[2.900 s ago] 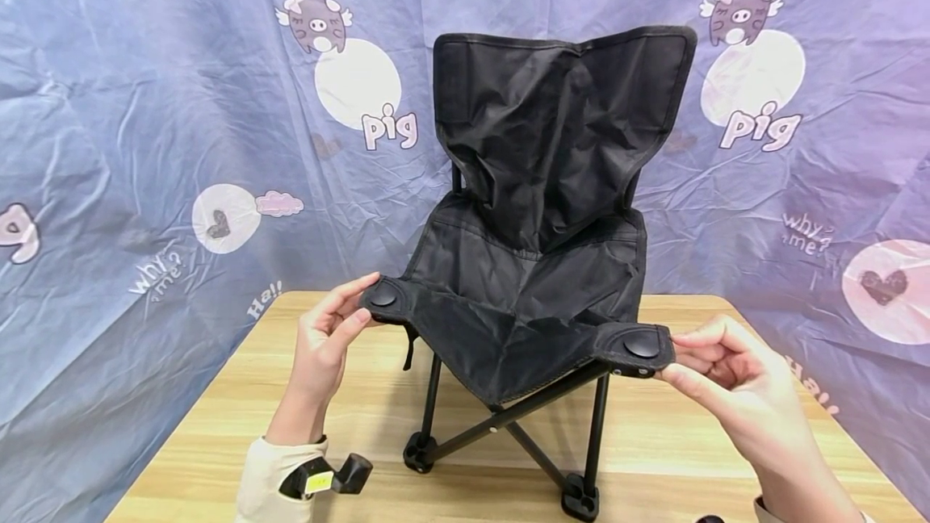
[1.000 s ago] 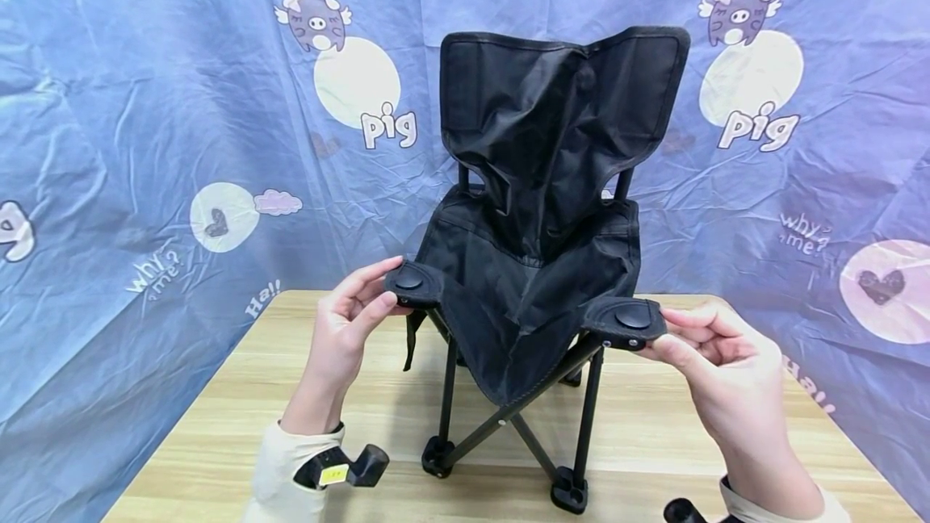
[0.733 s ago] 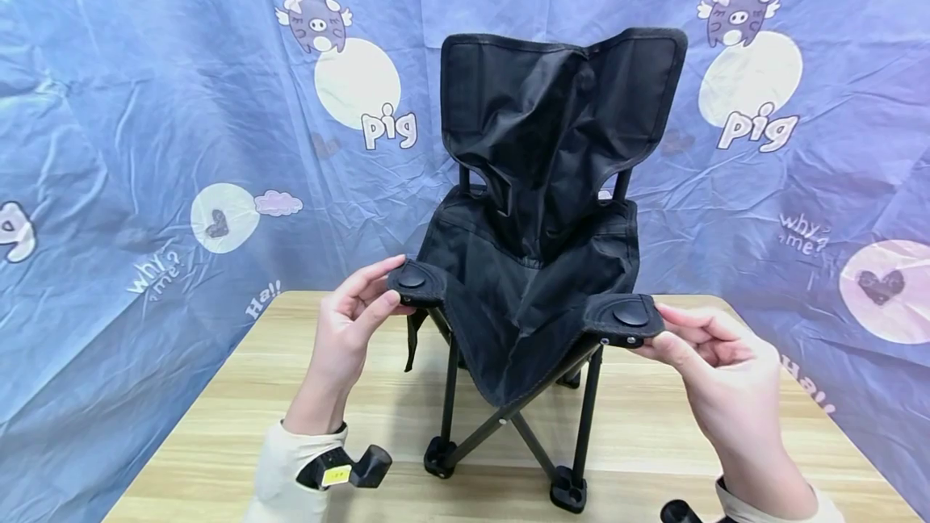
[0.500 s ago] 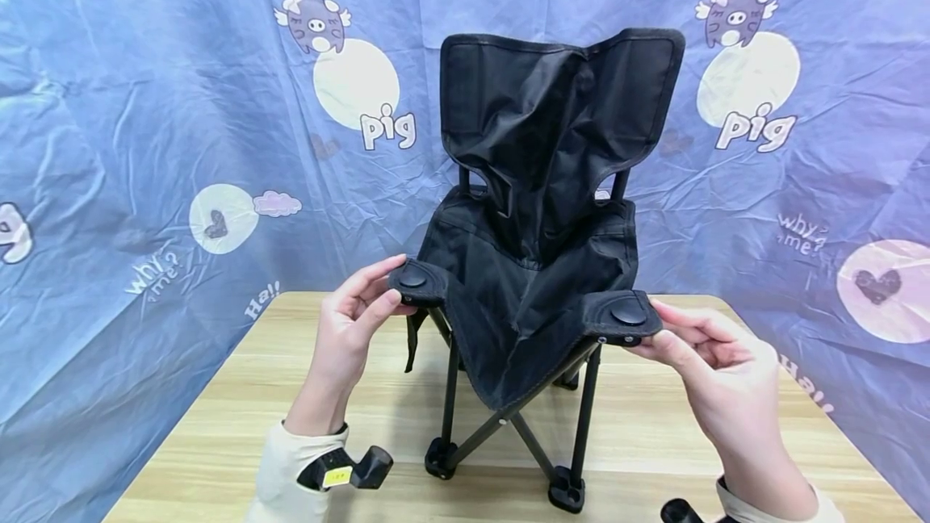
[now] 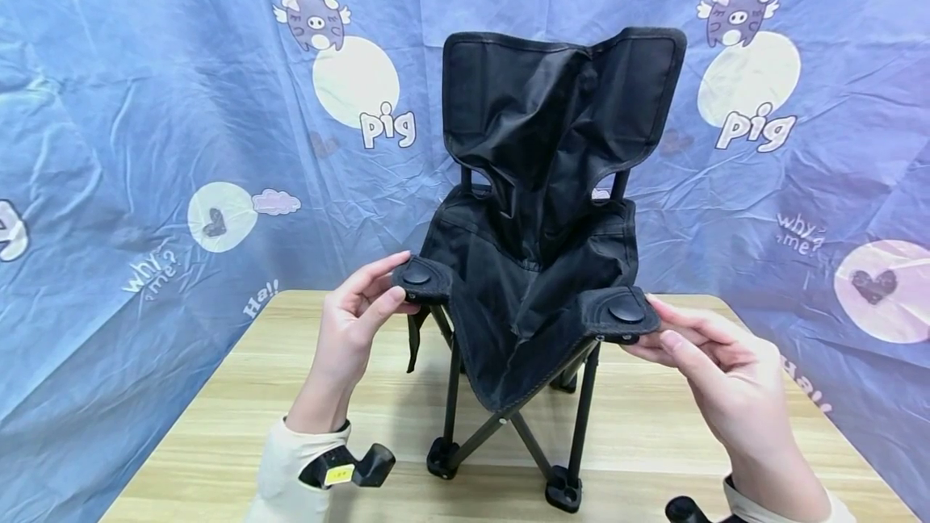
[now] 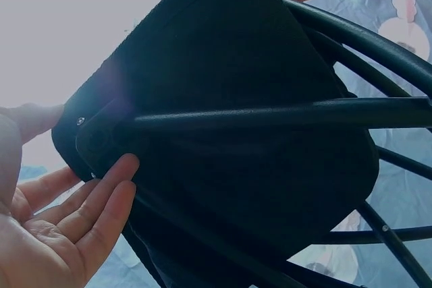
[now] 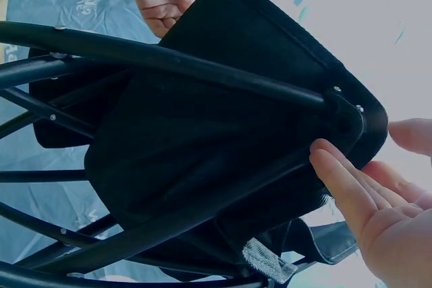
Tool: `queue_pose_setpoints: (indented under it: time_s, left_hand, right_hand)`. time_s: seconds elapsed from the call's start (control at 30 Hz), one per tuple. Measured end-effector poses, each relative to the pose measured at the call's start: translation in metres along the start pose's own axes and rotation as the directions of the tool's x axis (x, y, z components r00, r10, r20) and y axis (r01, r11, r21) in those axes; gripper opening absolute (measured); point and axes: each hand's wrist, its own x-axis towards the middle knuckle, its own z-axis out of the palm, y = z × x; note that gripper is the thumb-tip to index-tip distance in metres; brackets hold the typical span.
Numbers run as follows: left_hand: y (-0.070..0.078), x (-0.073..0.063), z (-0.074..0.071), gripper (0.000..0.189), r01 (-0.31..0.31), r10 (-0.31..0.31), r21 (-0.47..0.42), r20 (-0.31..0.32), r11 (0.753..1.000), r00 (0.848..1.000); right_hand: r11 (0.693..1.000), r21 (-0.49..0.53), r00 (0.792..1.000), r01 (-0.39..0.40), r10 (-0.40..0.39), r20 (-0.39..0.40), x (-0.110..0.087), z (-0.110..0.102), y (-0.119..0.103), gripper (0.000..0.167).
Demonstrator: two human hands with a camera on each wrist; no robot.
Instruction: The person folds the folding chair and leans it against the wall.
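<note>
A small black folding chair (image 5: pixel 541 289) stands unfolded on the wooden table (image 5: pixel 240 418), its fabric back upright and its seat sagging in a V at the front. Its front seat corners carry round black caps. My left hand (image 5: pixel 352 317) pinches the left front corner (image 5: pixel 420 277) between thumb and fingers. In the left wrist view, several fingertips (image 6: pixel 121 190) lie beneath that corner. At the right front corner (image 5: pixel 617 313), the index finger of my right hand (image 5: pixel 734 378) touches the edge, while the thumb sits just off it. Its other fingertips (image 7: pixel 327 156) lie underneath, against the frame.
Crossed black legs with plastic feet (image 5: pixel 563 488) stand on the tabletop. A black strap (image 5: pixel 414 341) hangs at the chair's left side. Behind is a blue printed curtain (image 5: pixel 145 103). Wrist cameras (image 5: pixel 370 466) stick out from both sleeves.
The two front corners have come closer together and risen, and the seat sags deeper between them. Both hands moved inward with them. The right thumb has just slipped off its corner.
</note>
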Motion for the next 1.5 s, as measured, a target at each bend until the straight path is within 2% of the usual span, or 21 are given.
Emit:
queue_pose_setpoints:
  time_s: [0.1, 0.27, 0.47, 0.7, 0.93, 1.13, 1.5]
  left_hand:
    - [0.001, 0.000, 0.001, 0.042, 0.001, -0.001, -0.001, 0.005, 1.000, 1.000]
    - [0.002, 0.001, 0.003, 0.043, 0.010, -0.010, 0.005, 0.009, 1.000, 1.000]
    - [0.003, 0.003, 0.005, 0.042, 0.013, -0.013, 0.025, 0.002, 1.000, 1.000]
    - [0.004, 0.004, 0.008, 0.042, 0.009, -0.010, 0.038, 0.012, 0.999, 1.000]
    - [0.003, 0.005, 0.011, 0.041, 0.010, -0.011, 0.023, 0.019, 1.000, 1.000]
    - [0.004, 0.007, 0.014, 0.037, 0.013, -0.013, 0.040, 0.018, 0.999, 1.000]
    - [0.007, 0.010, 0.020, 0.038, 0.016, -0.017, 0.046, 0.036, 0.999, 0.999]
  right_hand:
    - [1.000, 0.004, 1.000, -0.004, 0.004, 0.007, 0.000, 0.000, 0.000, 0.033]
    - [0.998, 0.067, 0.999, 0.010, -0.013, 0.052, 0.001, -0.001, -0.001, 0.033]
    - [0.997, 0.080, 0.997, 0.013, -0.019, 0.074, 0.001, 0.000, -0.001, 0.033]
    - [0.991, 0.134, 0.990, 0.032, -0.050, 0.135, 0.006, 0.001, 0.000, 0.035]
    - [0.990, 0.140, 0.985, 0.025, -0.048, 0.169, 0.009, 0.001, 0.001, 0.038]
    - [0.993, 0.122, 0.989, 0.002, -0.020, 0.150, 0.009, 0.001, 0.001, 0.036]
    - [1.000, 0.004, 0.998, -0.008, 0.008, 0.055, 0.011, 0.006, -0.001, 0.033]
